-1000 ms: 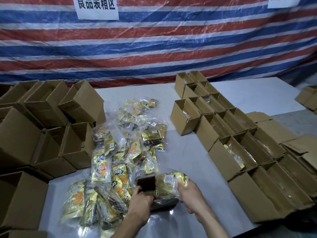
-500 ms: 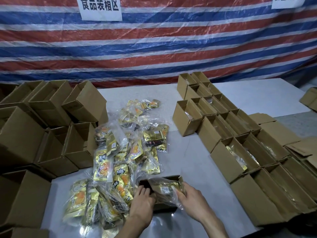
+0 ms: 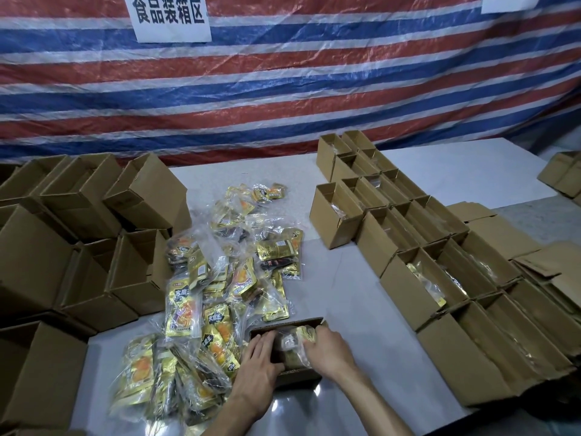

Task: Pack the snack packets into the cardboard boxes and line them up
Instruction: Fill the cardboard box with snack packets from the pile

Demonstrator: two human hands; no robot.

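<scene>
- Pressing 1 clear bag of snack packets (image 3: 294,336) into 1 open cardboard box (image 3: 298,377), the right hand (image 3: 330,350) curls its fingers over the bag.
- The left hand (image 3: 259,369) lays straight fingers over that box's left rim.
- Just left of the box, a pile of gold packets (image 3: 217,297) sprawls on the bench (image 3: 361,303), overlapping too much to count.
- Right of the box, lined-up boxes (image 3: 402,291) stand in touching rows; their contents are mostly hidden.
- Far left of the box, empty boxes (image 3: 135,272) are stacked, several cut off by the frame.
</scene>
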